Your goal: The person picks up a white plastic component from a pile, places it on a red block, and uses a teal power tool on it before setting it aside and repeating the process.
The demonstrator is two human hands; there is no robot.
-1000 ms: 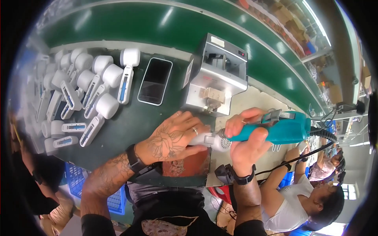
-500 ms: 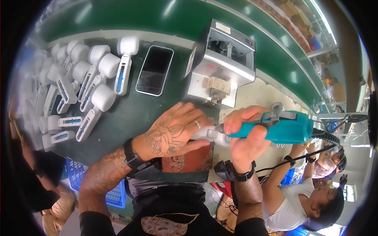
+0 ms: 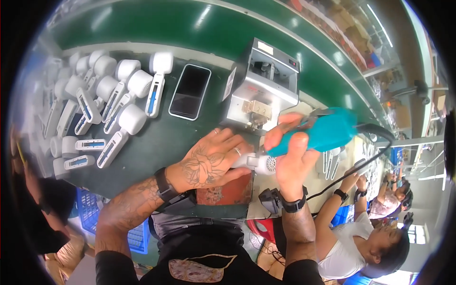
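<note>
My left hand (image 3: pixel 209 161), with a flower tattoo and a ring, is closed round a white handheld device (image 3: pixel 270 164) just above the bench. The device's round, vented head points right, and most of its handle is hidden under my fingers. In my right hand (image 3: pixel 295 164) is a teal electric screwdriver (image 3: pixel 330 130), gripped round its front part. It lies slanted, cord end up to the right and tip beside the device's neck. Whether tip and device touch, I cannot tell.
A silver screw feeder (image 3: pixel 279 90) and a phone (image 3: pixel 190 92) are beyond my hands. Several similar white devices (image 3: pixel 133 118) crowd the left, blue parts in their handles. A reddish plate (image 3: pixel 223 192) lies at the near edge. At right are a black cord (image 3: pixel 349 175) and a co-worker (image 3: pixel 351 244).
The screwdriver's cord end has swung upward, so the tool is now slanted rather than nearly level. More of the device's vented head shows. My left hand keeps its hold; the whole view has shifted slightly.
</note>
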